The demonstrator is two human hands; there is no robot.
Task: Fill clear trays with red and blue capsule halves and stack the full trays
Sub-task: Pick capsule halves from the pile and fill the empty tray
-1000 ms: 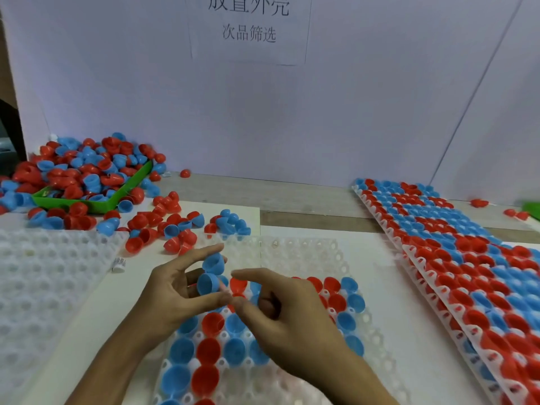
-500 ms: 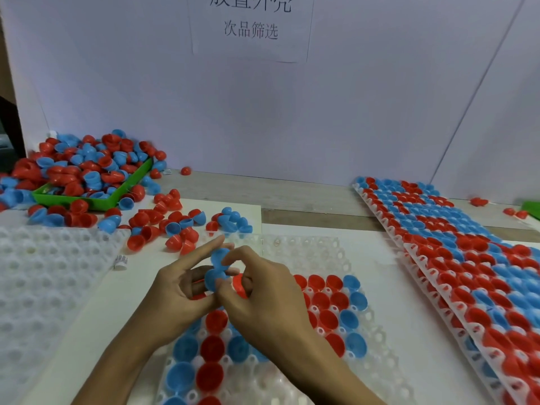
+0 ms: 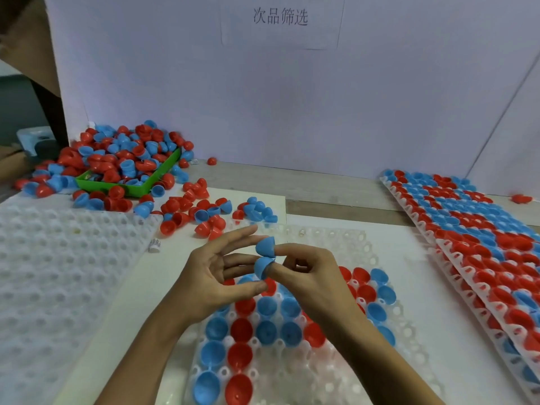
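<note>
Maybe a third done on the clear tray [image 3: 359, 249]; full trays [image 3: 482, 244] are stacked right. Left hand [image 3: 210, 276] spread, holding blue halves [image 3: 264, 255] against right hand [image 3: 309, 273], which pinches them. Loose pile [image 3: 122, 162] remains.

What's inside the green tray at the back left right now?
The green tray is heaped with loose red and blue capsule halves, which spill over its rim onto the table. Its floor and whatever lies beneath the heap are covered.
</note>
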